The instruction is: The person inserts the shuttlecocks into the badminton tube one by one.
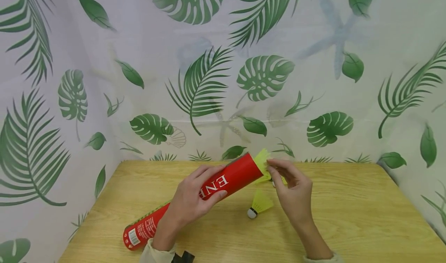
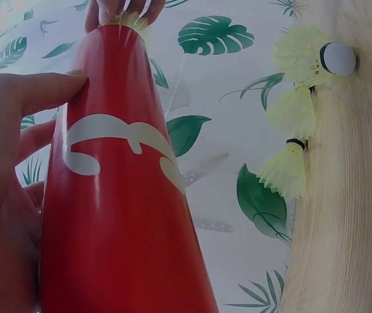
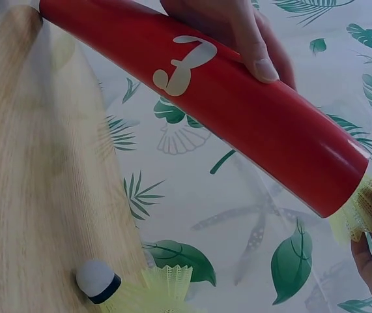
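- Red shuttlecock tube (image 1: 195,201) tilted, near end on wooden table (image 1: 348,224), far end raised
- left hand (image 1: 193,201) wrapped round tube's middle
- loose yellow shuttlecock (image 1: 258,205) lying on table beside it
- right hand (image 1: 290,189) pinching yellow shuttlecock skirt (image 1: 262,163) at tube's open mouth
- leaf-print backdrop (image 1: 209,81) behind

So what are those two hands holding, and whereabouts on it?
The left hand grips the red tube around its middle. The right hand pinches the skirt of a yellow shuttlecock sticking out of the tube's open end.
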A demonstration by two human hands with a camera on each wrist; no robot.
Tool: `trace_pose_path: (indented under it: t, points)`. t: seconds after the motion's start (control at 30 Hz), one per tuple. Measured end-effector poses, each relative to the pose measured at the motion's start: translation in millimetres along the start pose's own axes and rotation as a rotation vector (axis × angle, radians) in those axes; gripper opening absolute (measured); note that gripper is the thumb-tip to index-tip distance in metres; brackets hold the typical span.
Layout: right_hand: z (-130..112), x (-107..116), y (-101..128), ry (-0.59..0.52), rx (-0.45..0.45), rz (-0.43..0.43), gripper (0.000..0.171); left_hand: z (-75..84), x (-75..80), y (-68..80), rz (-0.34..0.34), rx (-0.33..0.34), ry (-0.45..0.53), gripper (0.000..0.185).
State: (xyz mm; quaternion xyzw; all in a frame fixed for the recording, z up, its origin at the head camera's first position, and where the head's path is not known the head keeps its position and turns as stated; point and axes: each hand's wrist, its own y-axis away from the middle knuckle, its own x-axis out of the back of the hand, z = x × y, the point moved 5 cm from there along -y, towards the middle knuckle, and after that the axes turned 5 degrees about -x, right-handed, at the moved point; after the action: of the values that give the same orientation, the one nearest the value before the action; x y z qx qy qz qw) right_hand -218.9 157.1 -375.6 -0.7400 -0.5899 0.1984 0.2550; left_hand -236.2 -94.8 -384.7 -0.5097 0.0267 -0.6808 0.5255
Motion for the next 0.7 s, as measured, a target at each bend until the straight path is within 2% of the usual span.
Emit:
trace_pose_path:
  t: [0.7]
  points:
    - [-1.3, -9.6, 3.9, 0.024, 0.013, -0.094, 0.025, 2.0, -3.3, -0.4, -0.013, 0.001, -0.009, 0.058]
